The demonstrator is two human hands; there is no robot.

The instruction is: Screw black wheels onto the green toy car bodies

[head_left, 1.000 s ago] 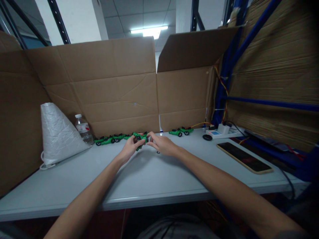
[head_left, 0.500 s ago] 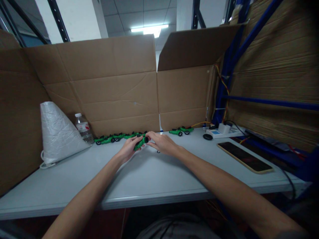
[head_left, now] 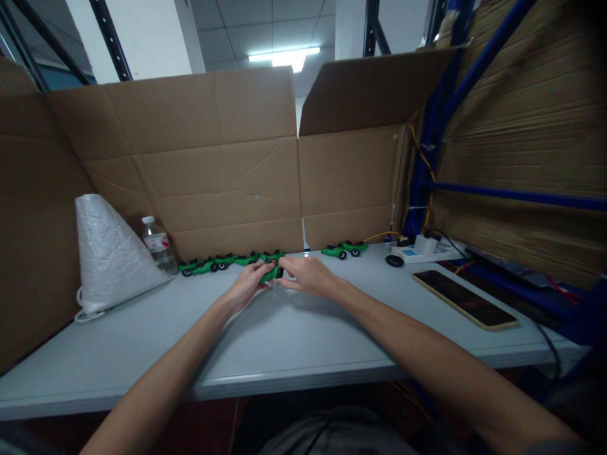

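A green toy car (head_left: 270,274) with black wheels is held over the middle of the white table (head_left: 294,335). My left hand (head_left: 245,286) is closed around its left side. My right hand (head_left: 308,275) is at the car's right end, with its thumb and fingers pinched at the black wheel there. Behind my left hand, several green toy cars (head_left: 222,260) stand in a row along the cardboard. Two more green cars (head_left: 335,251) stand further right, beyond my right hand.
A silvery-white bag (head_left: 111,253) and a water bottle (head_left: 159,245) stand at the left. To the right are a black round disc (head_left: 394,260), a power strip (head_left: 420,251) with cables and a phone (head_left: 467,299). Cardboard walls (head_left: 227,170) enclose the back and sides.
The held car has turned to lie more level, and both hands have shifted slightly. The small dark ring seen below my right hand before is no longer visible.
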